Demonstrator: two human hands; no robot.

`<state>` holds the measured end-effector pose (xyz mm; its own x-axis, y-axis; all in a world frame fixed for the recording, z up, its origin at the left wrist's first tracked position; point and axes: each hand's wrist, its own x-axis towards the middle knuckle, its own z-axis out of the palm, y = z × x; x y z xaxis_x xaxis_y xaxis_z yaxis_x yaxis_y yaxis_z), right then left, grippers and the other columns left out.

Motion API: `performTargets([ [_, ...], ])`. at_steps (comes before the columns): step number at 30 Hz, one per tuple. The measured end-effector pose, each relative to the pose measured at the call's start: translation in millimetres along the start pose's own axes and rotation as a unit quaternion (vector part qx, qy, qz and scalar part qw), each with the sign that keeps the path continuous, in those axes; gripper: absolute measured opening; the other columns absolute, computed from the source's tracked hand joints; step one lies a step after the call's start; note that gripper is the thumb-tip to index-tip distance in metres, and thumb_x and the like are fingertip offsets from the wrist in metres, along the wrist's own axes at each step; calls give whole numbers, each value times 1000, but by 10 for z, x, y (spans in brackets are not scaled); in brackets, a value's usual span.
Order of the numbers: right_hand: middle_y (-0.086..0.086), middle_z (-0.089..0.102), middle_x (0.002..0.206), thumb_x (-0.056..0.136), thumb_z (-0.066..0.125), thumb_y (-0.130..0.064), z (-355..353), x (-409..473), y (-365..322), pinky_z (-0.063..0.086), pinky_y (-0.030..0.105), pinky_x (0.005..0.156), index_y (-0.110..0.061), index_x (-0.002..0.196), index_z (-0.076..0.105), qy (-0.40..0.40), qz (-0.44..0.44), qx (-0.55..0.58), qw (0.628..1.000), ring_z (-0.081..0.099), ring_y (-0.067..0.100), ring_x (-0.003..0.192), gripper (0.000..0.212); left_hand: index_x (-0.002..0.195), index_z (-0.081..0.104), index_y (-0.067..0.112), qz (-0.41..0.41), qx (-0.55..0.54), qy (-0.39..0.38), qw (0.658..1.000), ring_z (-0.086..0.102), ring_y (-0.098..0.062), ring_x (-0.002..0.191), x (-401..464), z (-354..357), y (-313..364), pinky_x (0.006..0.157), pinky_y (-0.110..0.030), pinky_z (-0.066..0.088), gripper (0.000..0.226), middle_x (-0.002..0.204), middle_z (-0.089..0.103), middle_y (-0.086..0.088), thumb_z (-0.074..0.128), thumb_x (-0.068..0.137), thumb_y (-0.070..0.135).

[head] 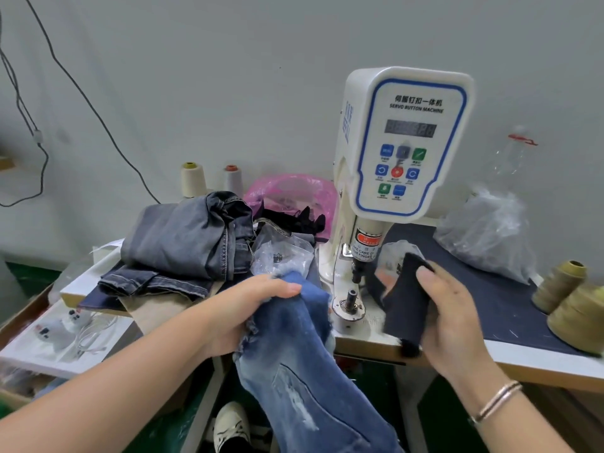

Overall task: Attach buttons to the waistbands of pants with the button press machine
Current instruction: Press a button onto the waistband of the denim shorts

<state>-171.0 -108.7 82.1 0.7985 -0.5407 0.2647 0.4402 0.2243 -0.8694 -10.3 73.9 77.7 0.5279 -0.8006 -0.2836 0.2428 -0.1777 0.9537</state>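
Note:
A white servo button machine [402, 142] stands on the table, its punch above a round lower die [351, 304]. My left hand [248, 308] grips a pair of blue distressed jeans [294, 354] just left of the die; the legs hang off the table edge. To the right of the die, my right hand [447, 315] holds a dark, nearly black piece of fabric [405, 305], thumb on top. Whether this dark piece is part of the jeans I cannot tell.
A stack of grey-blue jeans [189, 243] lies at the left. Clear plastic bags [281, 256] and a pink bag [294, 191] sit behind it. Thread cones [575, 308] stand at the right edge, another plastic bag [487, 233] behind them. A dark mat [503, 305] covers the tabletop.

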Motion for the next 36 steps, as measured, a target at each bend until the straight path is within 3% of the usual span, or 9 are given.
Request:
performTargets([
  [5,-10,69,71,75,64,-31,303,141,-282,49,15,55,-35,81,74,-290,49,-279,914,64,2,64,12,105,69,2,-35,7,-62,997,67,-32,101,23,44,-69,99,-43,48,31,108,70,-21,68,82,22],
  [9,-18,66,73,87,61,-25,546,259,-231,46,15,64,-35,88,74,-441,159,-348,811,60,0,67,17,100,76,13,-47,32,-109,992,68,-18,92,18,100,-57,80,-28,53,31,99,72,-7,70,73,28],
  [14,-13,67,100,88,67,-21,591,301,-23,45,17,86,-28,111,66,-420,93,-487,760,61,0,94,24,105,74,8,-66,9,-132,989,68,-25,99,-22,23,-63,82,-30,54,31,109,71,-15,63,81,23],
  [17,-16,55,65,82,71,-35,646,266,80,40,18,62,-42,98,48,-365,-9,-585,725,52,-8,66,29,91,80,20,-79,47,-108,990,70,-14,97,45,-16,-59,93,-30,52,19,101,75,-4,66,79,24],
  [21,-15,49,68,69,75,-52,549,308,141,34,19,57,-34,101,40,-316,-41,-593,739,44,2,60,51,94,79,15,-85,30,-149,985,69,-14,100,74,-28,-112,83,-24,53,30,101,74,-6,75,68,30],
  [23,-18,54,87,68,73,-57,453,300,177,39,18,68,-37,107,44,-316,11,-546,776,49,-1,74,53,104,76,13,-83,20,-176,981,66,-18,107,48,-38,-130,88,-27,51,41,109,72,-9,77,69,33],
  [26,-1,50,69,72,68,-55,337,195,319,33,32,63,-38,98,52,-332,96,-411,844,42,17,63,35,119,69,12,-101,-41,-232,967,64,-23,111,41,-62,-125,91,-31,51,52,119,68,-11,76,75,39],
  [31,13,51,68,76,71,-29,213,137,395,38,37,59,-37,83,56,-283,116,-299,904,44,22,61,18,113,70,15,-22,104,-237,966,65,-15,109,-55,30,-83,93,-25,48,22,116,70,-4,61,93,20],
  [36,3,68,89,89,64,-14,-51,196,146,50,23,76,-3,101,62,-384,256,-346,817,62,12,81,17,114,69,8,15,146,-215,965,67,-22,102,-48,-51,-39,89,-30,54,26,116,69,-14,63,89,6],
])
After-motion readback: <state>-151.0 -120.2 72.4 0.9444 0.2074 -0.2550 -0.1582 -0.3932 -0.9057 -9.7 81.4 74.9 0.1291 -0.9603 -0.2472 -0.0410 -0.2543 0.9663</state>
